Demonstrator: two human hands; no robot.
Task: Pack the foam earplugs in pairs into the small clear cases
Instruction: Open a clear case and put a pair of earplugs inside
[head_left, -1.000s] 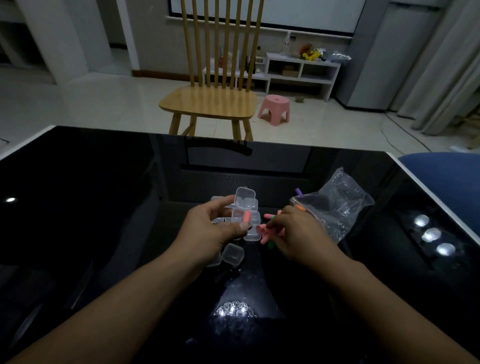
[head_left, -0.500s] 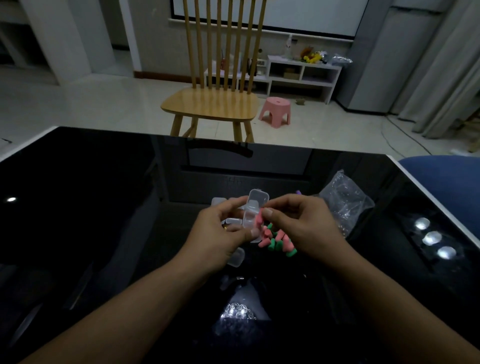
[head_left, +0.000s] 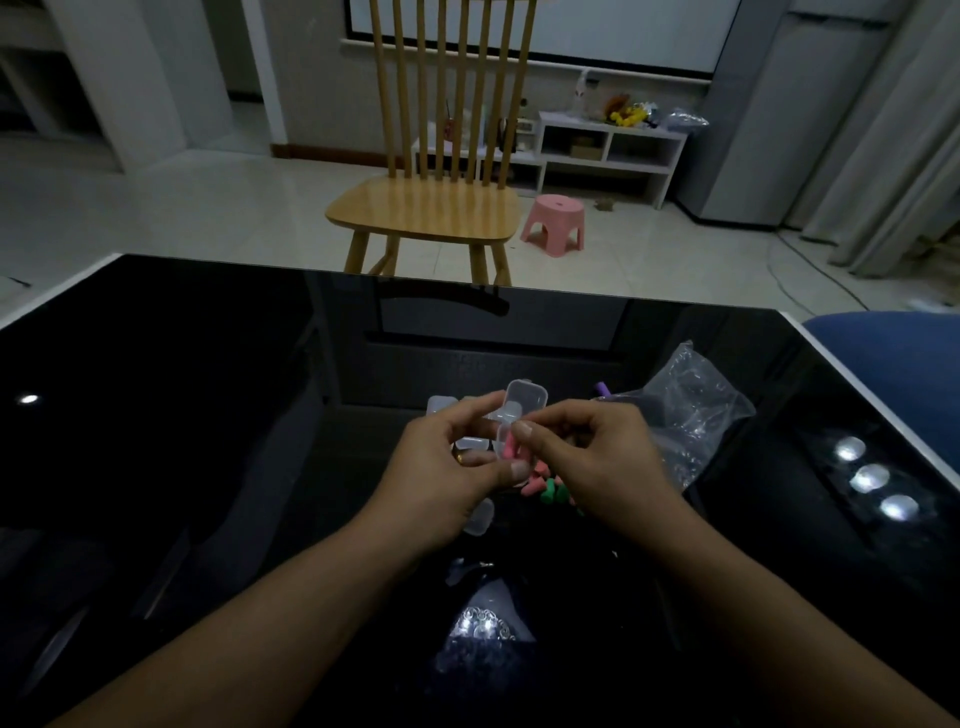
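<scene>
My left hand (head_left: 441, 467) holds a small clear case (head_left: 511, 431) with its lid up over the table (head_left: 208, 415), a pink earplug (head_left: 508, 447) inside. My right hand (head_left: 592, 457) pinches at the case's edge. Loose earplugs (head_left: 545, 486) lie below, and a plastic bag (head_left: 691, 410) sits at the right.

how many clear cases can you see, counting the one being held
4, maybe more hidden. The left hand holds the open case. One case lies beyond that hand's fingers, one shows between its fingers, and one sits under that hand on the table.
</scene>
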